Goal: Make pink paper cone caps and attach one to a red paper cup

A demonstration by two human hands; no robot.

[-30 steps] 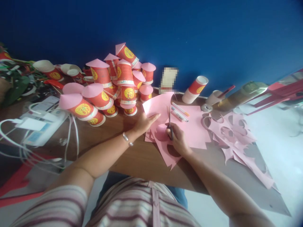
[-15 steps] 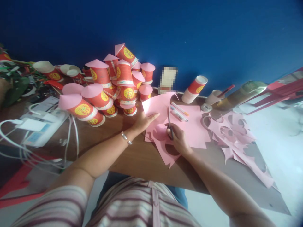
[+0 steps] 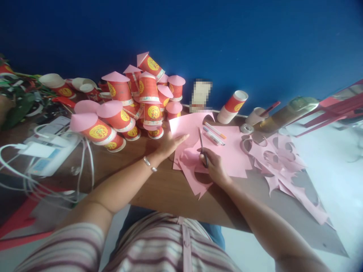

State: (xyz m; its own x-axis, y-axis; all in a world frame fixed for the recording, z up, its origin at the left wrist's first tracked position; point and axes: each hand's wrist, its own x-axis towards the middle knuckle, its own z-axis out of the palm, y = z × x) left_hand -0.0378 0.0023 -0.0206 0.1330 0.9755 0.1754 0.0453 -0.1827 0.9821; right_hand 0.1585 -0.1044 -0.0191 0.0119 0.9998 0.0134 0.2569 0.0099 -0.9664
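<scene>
My left hand (image 3: 171, 146) is closed on the left side of a pink sheet of paper (image 3: 185, 125), its thumb lying over the front. A curved notch shows in the sheet's upper right edge, and its lower part hangs down past the table's front edge. In my right hand (image 3: 216, 166) are scissors (image 3: 201, 140), blades pointing away from me and set against the paper. Whether the blades are fully closed is hard to make out. Beneath lies a larger pink sheet (image 3: 234, 162), with several markers (image 3: 216, 130) on it just beyond the scissors.
Red paper cups with pink cone tops (image 3: 115, 88) are stacked at the left. A power strip (image 3: 47, 153) with white cables lies nearer. To the right are stacked cups (image 3: 233, 107), a tape roll (image 3: 247, 129), a bottle (image 3: 287, 113) and pink paper scraps (image 3: 283, 162).
The held sheet has turned a little, its lower end shifting left and up. My left hand has moved slightly left with it; the scissors have tilted a little to the left.
</scene>
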